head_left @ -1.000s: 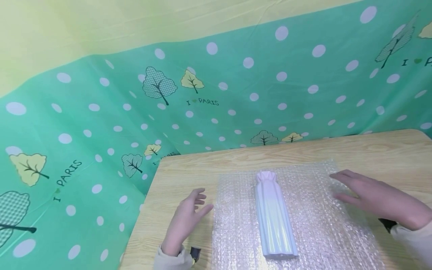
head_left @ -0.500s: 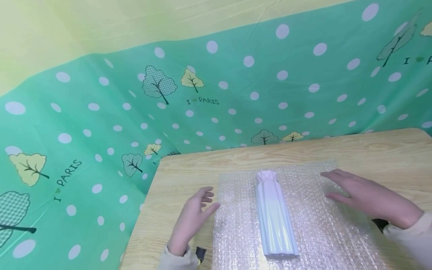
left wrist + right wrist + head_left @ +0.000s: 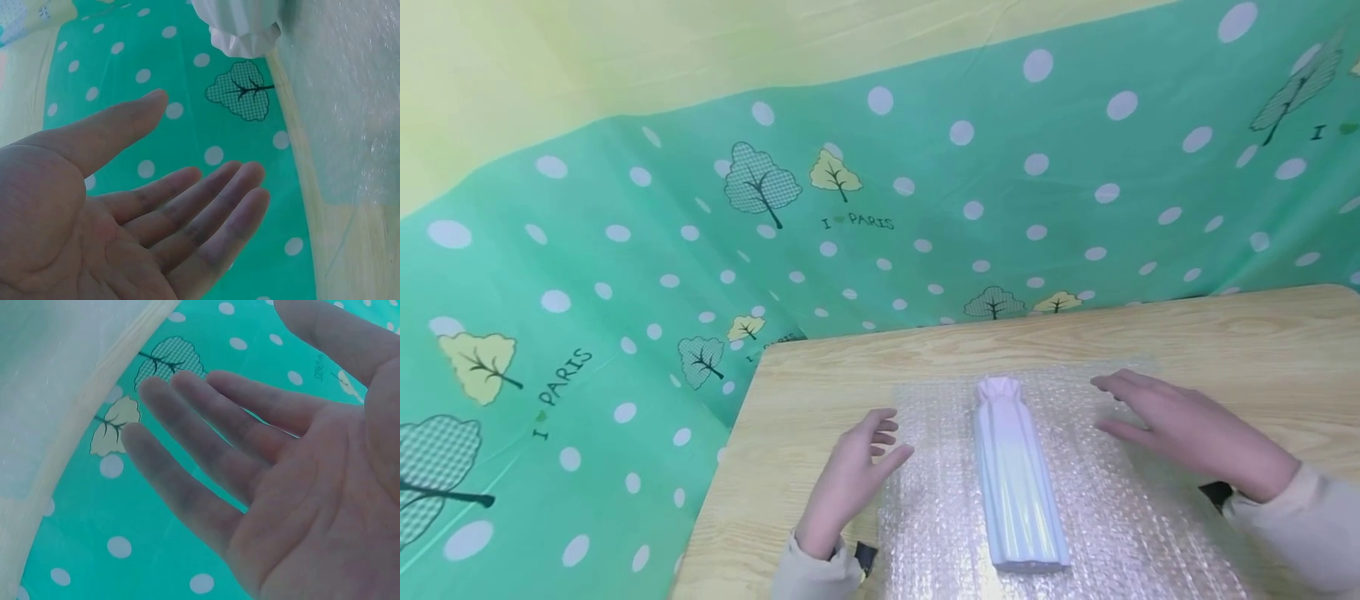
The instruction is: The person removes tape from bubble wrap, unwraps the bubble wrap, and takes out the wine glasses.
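Note:
A fluted vase (image 3: pixel 1021 483), pink at its ruffled neck and fading to pale blue at the base, lies on its side on a sheet of bubble wrap (image 3: pixel 932 500). To its left is my left hand (image 3: pixel 853 471), apart from the vase, fingers loosely bent and the palm turned inward. My right hand (image 3: pixel 1187 429) hovers over the sheet's right part, also apart from the vase. In the left wrist view the ruffled vase neck (image 3: pixel 244 37) shows beyond the empty left hand (image 3: pixel 156 225). The right wrist view has the right hand (image 3: pixel 275 469) with nothing in it.
The wooden table (image 3: pixel 820 375) extends beyond the bubble wrap at the left, back and right. Behind it hangs a green and yellow curtain (image 3: pixel 850 275) with white dots and printed trees.
Both hands have moved inward toward the vase, the left one rightward and the right one leftward. The vase and bubble wrap shift only slightly in view, along with the background.

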`<state>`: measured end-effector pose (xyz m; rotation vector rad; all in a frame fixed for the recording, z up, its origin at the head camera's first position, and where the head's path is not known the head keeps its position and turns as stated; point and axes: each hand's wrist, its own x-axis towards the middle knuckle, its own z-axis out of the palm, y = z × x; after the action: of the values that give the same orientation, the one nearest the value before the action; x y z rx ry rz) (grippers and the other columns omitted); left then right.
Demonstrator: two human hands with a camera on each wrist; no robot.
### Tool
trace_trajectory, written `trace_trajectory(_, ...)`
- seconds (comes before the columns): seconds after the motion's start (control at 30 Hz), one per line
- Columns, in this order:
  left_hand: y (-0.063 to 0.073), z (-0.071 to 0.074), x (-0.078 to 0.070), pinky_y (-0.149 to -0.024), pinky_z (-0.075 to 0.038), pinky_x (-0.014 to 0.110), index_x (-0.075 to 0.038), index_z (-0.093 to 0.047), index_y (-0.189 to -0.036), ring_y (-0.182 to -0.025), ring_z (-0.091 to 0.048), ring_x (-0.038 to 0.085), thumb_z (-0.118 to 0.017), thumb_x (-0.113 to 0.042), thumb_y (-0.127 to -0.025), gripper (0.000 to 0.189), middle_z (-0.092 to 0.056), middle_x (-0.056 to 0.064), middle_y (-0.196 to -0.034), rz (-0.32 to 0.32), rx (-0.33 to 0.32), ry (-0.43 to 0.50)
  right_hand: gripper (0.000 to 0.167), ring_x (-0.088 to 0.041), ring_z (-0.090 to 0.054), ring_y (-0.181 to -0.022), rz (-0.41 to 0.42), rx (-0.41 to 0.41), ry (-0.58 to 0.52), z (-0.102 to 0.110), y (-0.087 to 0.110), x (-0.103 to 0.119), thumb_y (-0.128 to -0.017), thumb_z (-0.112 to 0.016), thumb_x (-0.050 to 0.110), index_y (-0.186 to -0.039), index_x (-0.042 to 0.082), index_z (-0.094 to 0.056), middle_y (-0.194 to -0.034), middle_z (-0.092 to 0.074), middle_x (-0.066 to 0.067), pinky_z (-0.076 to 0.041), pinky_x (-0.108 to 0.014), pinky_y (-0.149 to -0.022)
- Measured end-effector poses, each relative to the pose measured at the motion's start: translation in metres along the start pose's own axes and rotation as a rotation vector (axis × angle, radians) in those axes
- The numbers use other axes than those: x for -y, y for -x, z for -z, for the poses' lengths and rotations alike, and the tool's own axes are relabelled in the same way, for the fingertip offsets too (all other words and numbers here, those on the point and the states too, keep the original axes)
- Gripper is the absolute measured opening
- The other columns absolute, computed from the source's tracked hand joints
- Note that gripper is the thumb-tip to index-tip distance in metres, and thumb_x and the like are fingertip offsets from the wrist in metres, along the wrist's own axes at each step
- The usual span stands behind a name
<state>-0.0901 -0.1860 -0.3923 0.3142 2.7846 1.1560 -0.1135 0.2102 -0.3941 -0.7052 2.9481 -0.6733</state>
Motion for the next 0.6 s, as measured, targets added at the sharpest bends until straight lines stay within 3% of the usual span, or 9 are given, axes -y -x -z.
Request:
trace_trajectory(0.23, -0.005, -0.007, -0.010, -0.093, -0.055, 0.049, -0.004, -0.037, -0.148, -0.109, -0.064, 0.033, -0.066, -0.036, -0.095, 0.068, -0.063, 0.016, -0.126, -0.004, -0.002, 0.027, 0.057, -0.046, -0.053, -0.123, 0.058, -0.043, 0.018, -0.003, -0.012, 0.011, -0.097, -0.063, 0.037, -0.139, 0.000, -0.051, -0.136, -0.056, -0.023, -0.049, -0.064, -0.095)
trace_trajectory(0.6, -0.014, -0.017, -0.032, -0.094, -0.055, 0.047, -0.008, -0.043, -0.145, -0.110, -0.064, 0.029, -0.067, -0.034, -0.095, 0.061, -0.064, 0.011, -0.125, -0.036, 0.011, 0.055, 0.053, -0.042, -0.057, -0.119, 0.125, -0.118, 0.005, -0.005, -0.021, 0.024, -0.095, -0.067, 0.033, -0.135, 0.001, -0.055, -0.131, -0.060, -0.019, -0.051, -0.062, -0.095)
